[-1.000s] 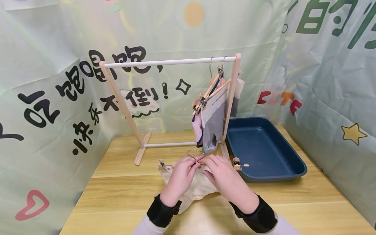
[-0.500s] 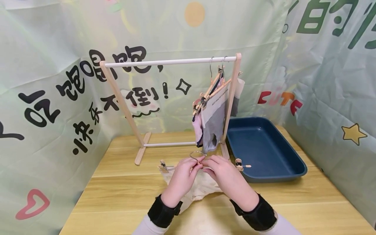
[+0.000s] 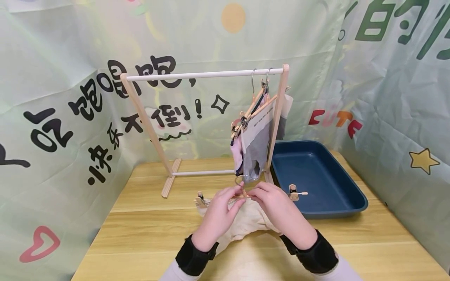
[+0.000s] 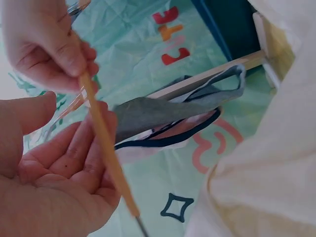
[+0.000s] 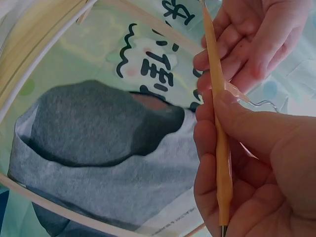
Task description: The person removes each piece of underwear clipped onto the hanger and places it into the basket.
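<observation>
Wood tbl [image 3: 147,222] | R grip [image 3: 277,203] clamped on hanger [image 5: 223,165] | L grip [image 3: 218,208] apart, hanger crossing it fingertip-side

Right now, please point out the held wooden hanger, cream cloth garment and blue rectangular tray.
Held wooden hanger [image 5: 222,153], right wrist view: bar.
Cream cloth garment [image 3: 250,219], head view: fabric.
Blue rectangular tray [image 3: 320,177], head view: bare floor.

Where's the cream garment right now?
In the head view, the cream garment is low centre, beneath the held hanger, left of the blue tray.
</observation>
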`<state>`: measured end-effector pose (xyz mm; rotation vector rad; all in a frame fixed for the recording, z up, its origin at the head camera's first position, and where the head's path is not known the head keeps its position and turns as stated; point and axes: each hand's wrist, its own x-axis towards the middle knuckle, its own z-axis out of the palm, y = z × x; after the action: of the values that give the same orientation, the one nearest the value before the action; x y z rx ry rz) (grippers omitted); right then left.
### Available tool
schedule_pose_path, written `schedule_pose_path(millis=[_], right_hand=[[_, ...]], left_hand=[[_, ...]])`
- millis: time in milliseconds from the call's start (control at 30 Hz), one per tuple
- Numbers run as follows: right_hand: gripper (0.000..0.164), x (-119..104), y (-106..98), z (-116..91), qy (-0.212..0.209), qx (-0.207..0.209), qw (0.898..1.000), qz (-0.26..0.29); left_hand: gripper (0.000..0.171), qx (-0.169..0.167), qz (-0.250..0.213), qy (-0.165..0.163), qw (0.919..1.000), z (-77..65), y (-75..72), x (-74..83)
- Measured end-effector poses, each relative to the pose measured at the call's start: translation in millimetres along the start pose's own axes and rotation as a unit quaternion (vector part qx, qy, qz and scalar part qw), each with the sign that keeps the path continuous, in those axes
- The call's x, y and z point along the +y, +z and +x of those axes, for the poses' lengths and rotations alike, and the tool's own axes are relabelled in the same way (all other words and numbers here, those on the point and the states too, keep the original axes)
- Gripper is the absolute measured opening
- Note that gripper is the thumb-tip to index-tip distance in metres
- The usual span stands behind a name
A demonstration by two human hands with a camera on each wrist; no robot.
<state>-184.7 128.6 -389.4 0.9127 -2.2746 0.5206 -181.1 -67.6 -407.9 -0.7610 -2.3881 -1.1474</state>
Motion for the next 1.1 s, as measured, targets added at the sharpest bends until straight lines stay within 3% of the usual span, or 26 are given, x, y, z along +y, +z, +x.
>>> schedule_pose_path(millis=[133, 367, 500, 633, 767, 933, 1100], right_hand=[[0.017, 4.5, -4.7, 0.2, 0.002, 0.008, 1.000, 0.002], [0.017, 11.2, -14.1, 0.6, 0.013, 0.002, 1.000, 0.003], [0.016, 15.7, -21.5, 0.3, 0.032, -0.016, 0.999, 0.002], [0.015, 20.7, -29.3, -0.4, 0.053, -0.035, 0.998, 0.005], [0.014, 26.6, -36.6, -1.6, 0.064, -0.040, 0.997, 0.006], [0.012, 34.4, -44.2, -3.1, 0.074, -0.046, 0.996, 0.006], [0.011, 41.5, -48.7, -4.5, 0.085, -0.061, 0.994, 0.008]], left_hand=[[0.035, 0.029, -0.003, 0.009, 0.9995, -1.4, -8.7, 3.5], [0.013, 0.096, -0.030, 0.041, 0.9940, 2.5, -28.9, -3.1], [0.012, 0.119, -0.031, 0.005, 0.9924, 4.6, -39.1, -13.2], [0.020, 0.106, -0.031, -0.062, 0.9919, 6.6, -46.3, -22.7], [0.027, 0.063, -0.032, -0.102, 0.9923, 8.5, -49.3, -29.6], [0.031, 0.001, -0.042, -0.119, 0.9920, 9.5, -47.9, -32.7], [0.032, -0.005, -0.058, -0.109, 0.9924, 10.3, -40.5, -33.8]])
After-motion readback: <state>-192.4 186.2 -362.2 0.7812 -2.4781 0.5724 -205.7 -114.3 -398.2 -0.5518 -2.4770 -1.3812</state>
